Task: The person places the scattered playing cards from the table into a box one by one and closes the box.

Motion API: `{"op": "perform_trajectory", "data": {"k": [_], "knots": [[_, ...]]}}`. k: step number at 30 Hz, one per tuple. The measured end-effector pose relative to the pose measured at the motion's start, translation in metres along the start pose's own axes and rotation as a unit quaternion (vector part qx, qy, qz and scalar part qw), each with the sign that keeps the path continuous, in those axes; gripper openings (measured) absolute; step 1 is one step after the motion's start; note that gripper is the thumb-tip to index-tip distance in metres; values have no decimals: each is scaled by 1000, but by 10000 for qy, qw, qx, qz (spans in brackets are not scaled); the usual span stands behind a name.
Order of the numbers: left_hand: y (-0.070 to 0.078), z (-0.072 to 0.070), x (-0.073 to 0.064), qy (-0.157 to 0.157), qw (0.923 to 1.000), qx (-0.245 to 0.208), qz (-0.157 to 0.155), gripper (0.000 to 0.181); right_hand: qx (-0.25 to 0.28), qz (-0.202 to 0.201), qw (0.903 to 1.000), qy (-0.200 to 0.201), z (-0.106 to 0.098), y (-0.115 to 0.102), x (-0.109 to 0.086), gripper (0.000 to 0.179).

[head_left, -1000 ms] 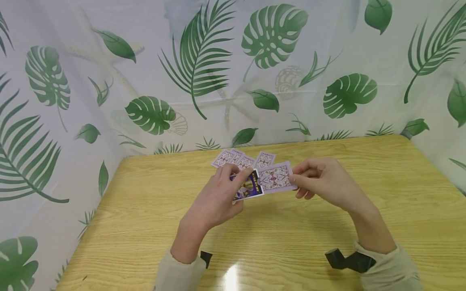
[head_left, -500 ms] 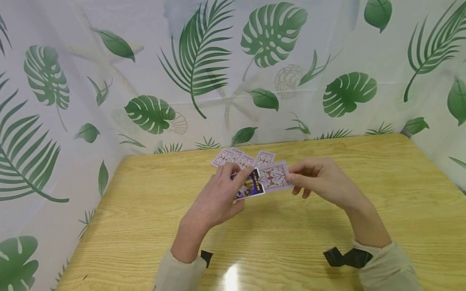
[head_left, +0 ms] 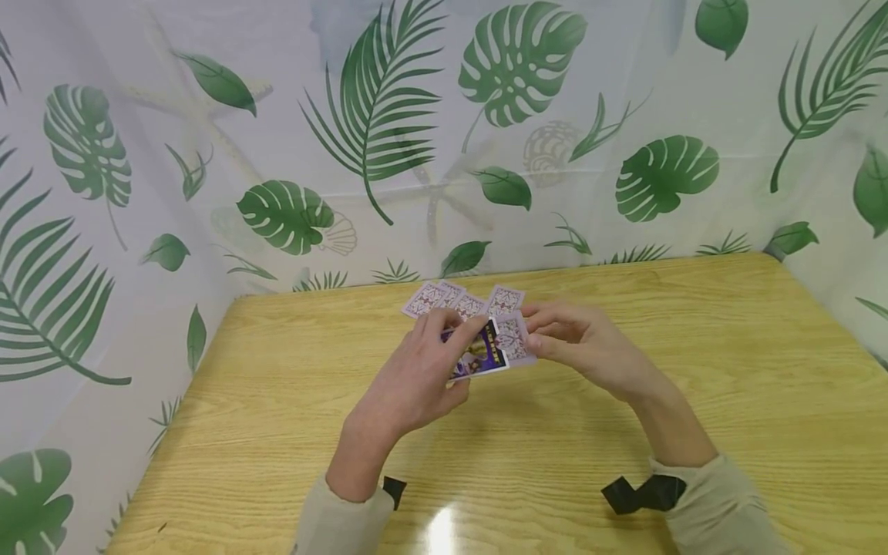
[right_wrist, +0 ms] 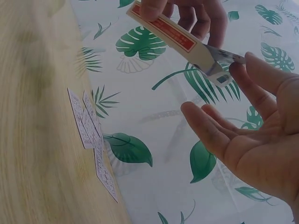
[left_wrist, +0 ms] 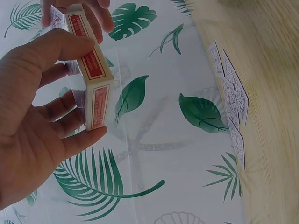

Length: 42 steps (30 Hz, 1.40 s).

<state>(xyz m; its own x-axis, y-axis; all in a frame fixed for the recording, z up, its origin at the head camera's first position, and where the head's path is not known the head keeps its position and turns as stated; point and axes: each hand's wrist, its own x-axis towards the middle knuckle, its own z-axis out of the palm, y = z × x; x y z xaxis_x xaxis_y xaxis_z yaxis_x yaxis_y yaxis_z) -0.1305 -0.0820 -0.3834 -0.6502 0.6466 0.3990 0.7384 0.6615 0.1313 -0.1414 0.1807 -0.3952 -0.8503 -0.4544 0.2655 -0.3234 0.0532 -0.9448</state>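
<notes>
My left hand (head_left: 411, 376) grips the flat, rectangular purple-and-black printed box (head_left: 487, 356) with red-and-cream sides. My right hand (head_left: 590, 348) pinches the thin, purple-bordered, floral-backed card (head_left: 512, 338) between thumb and index finger; the remaining fingers stand clear. The card protrudes from the box's right end. Step in hand, in my judgement: insertion. The next move calls for alignment, then straight leftward pressure. Both forearms angle inward, hands raised above the yellow wood-grain table (head_left: 264, 432), nearer than four matching cards (head_left: 468, 307).
</notes>
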Motion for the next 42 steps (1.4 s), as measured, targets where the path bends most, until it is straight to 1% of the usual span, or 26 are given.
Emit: {"op": "perform_trajectory", "data": {"k": [3,6,11,14,19,24,28,32,37,42], "knots": [[0,-1,0,41,10000,-5,21,78,131,-22,9999,-83,3,0,2,16],[1,-2,0,50,10000,-37,43,77,94,109,9999,-16,6,-2,3,18],[2,-3,0,68,9999,-82,74,76,50,468,9982,368,13,-5,3,20],[2,-3,0,86,9999,-87,92,75,47,576,9963,635,17,-6,3,20],[3,-4,1,64,9999,-85,78,76,22,501,9935,1026,24,-6,4,19],[4,-5,1,66,9999,-93,98,75,41,437,9906,1296,29,-5,5,20],[5,-4,1,140,9997,-47,189,74,-69,491,9887,1415,33,-4,7,26],[5,-3,2,218,9993,1,291,73,-168,670,9865,1482,35,-3,8,33],[4,-3,1,222,9994,-36,282,76,-91,855,9847,1516,37,-2,9,35],[4,-3,1,121,9997,-92,168,77,-22,912,9849,1472,36,-1,9,34]]}}
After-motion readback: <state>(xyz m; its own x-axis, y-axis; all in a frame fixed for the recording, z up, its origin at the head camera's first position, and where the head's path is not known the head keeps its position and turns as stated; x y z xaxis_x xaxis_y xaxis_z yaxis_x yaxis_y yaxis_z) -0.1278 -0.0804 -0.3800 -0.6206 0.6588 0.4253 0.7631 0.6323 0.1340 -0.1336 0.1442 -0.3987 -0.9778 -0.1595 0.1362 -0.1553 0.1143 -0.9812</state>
